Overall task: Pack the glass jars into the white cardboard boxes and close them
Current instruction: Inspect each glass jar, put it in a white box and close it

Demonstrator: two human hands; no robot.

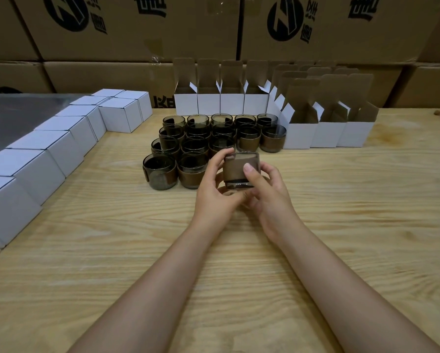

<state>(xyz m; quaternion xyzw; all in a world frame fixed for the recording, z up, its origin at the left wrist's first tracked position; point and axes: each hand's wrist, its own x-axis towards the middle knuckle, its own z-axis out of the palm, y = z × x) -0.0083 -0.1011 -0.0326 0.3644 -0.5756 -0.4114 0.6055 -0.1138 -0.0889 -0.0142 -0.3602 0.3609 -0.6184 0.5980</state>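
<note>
A dark glass jar (238,168) with a brown band is held just above the wooden table (112,250), in front of the jar cluster. My left hand (215,192) grips its left side and my right hand (267,192) grips its right side, thumb on the front. Several more smoked glass jars (188,143) stand in rows behind. Open white cardboard boxes (300,133) with raised flaps stand at the back and right. Closed white boxes (61,146) line the left side.
Large brown shipping cartons (137,34) are stacked as a wall behind the table. A grey metal surface (15,115) lies beyond the closed boxes at the left. Bare wood stretches across the near and right parts of the table.
</note>
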